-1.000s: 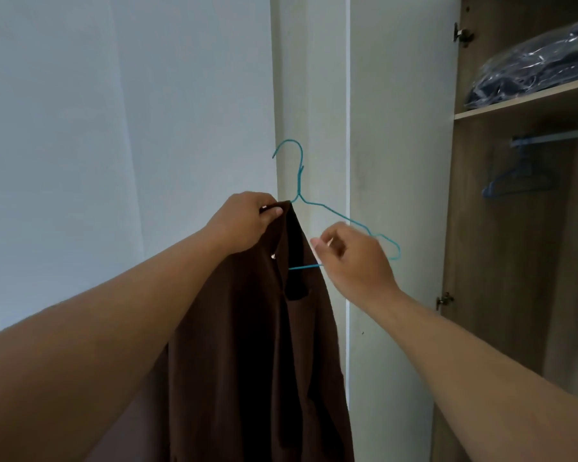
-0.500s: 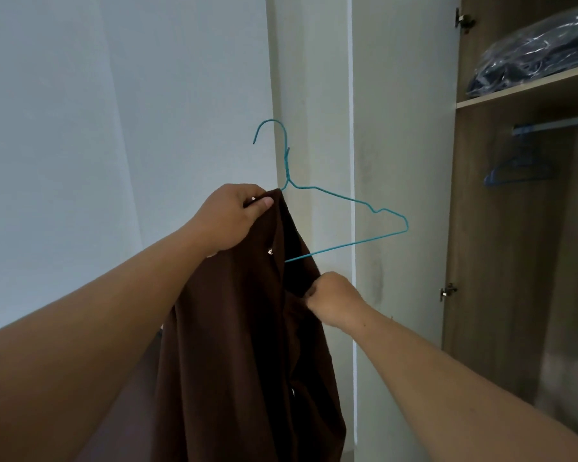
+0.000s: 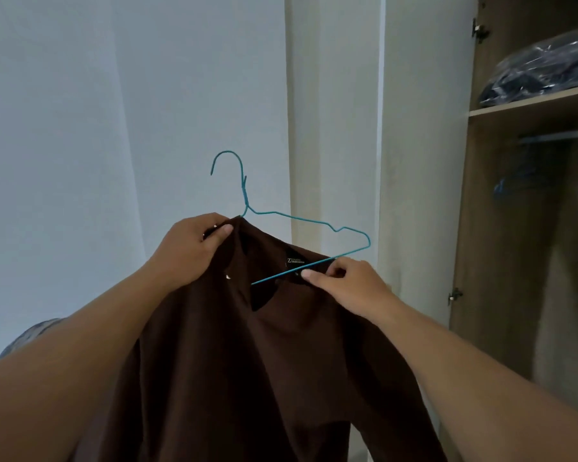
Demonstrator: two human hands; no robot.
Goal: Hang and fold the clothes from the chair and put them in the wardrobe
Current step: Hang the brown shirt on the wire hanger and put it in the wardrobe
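A dark brown garment [image 3: 247, 361] hangs in front of me, its neck opening and label facing up. A teal wire hanger [image 3: 314, 221] sticks out of the neck, hook up and to the left, right arm bare. My left hand [image 3: 191, 251] grips the garment's left shoulder together with the hanger's left end, which is hidden in the cloth. My right hand [image 3: 344, 285] pinches the collar edge beside the hanger's bottom wire.
The open wardrobe [image 3: 481, 228] stands at the right, with a rail [image 3: 558, 136] carrying a blue hanger [image 3: 514, 185]. A shelf [image 3: 531, 101] above holds a plastic-wrapped dark bundle [image 3: 541, 68]. A white wall and a pillar lie ahead.
My right hand rose from low on the garment to the collar and spread the neck open toward the right. The hanger tilted with its hook further left.
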